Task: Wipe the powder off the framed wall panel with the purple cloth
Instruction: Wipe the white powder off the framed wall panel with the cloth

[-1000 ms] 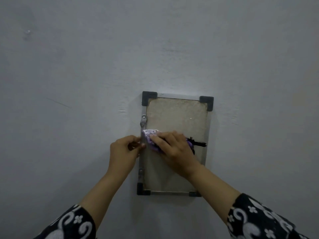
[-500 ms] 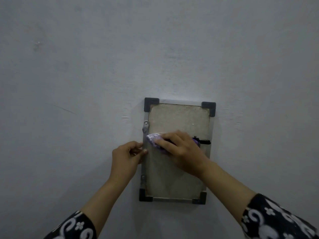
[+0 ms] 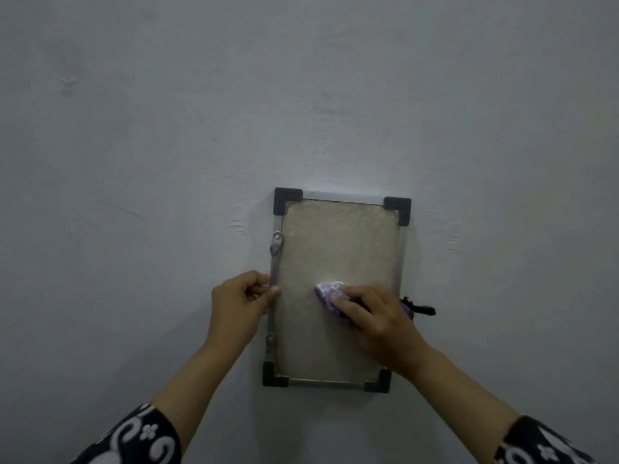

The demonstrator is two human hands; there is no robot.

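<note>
The framed wall panel [image 3: 338,242] hangs on a grey wall, a dusty beige sheet inside a metal frame with black corner pieces. My right hand [image 3: 378,319] presses a bunched purple cloth [image 3: 330,293] against the panel's middle, fingers curled over it; most of the cloth is hidden under the hand. My left hand [image 3: 239,304] grips the frame's left rail at mid-height, thumb on the rail's front. The powder shows as a pale film over the panel's upper part.
A small black latch [image 3: 420,309] sticks out from the frame's right rail beside my right hand. A metal hinge tab [image 3: 276,243] sits on the left rail above my left hand. Bare grey wall [image 3: 167,145] surrounds the panel.
My right hand has slid the purple cloth rightward from the panel's left edge towards its middle. The left hand has stayed on the left rail.
</note>
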